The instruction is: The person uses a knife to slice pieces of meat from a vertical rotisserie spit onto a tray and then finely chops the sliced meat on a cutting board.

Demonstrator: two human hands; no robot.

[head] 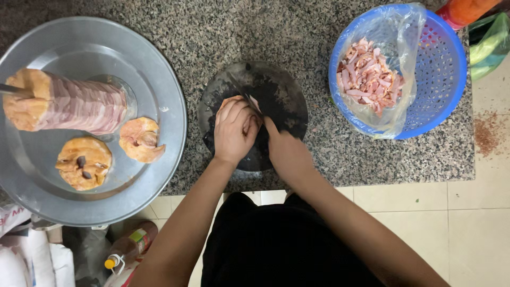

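A round dark cutting board (281, 95) lies on the speckled granite slab (234, 32). My left hand (234, 130) presses down on a pink piece of meat (227, 101) on the board, fingers curled. My right hand (287, 151) grips a knife (245, 95) whose blade rests against the meat beside my left fingers. To the right, a blue plastic basket (441, 74) lined with a clear bag holds several pink meat strips (369, 74).
A large round metal tray (159, 69) at the left carries a log of stacked sliced meat (74, 103) and two cut end pieces (139, 139). Bottles and bags sit at the lower left on the tiled floor. A green bag and an orange bottle stand at the top right.
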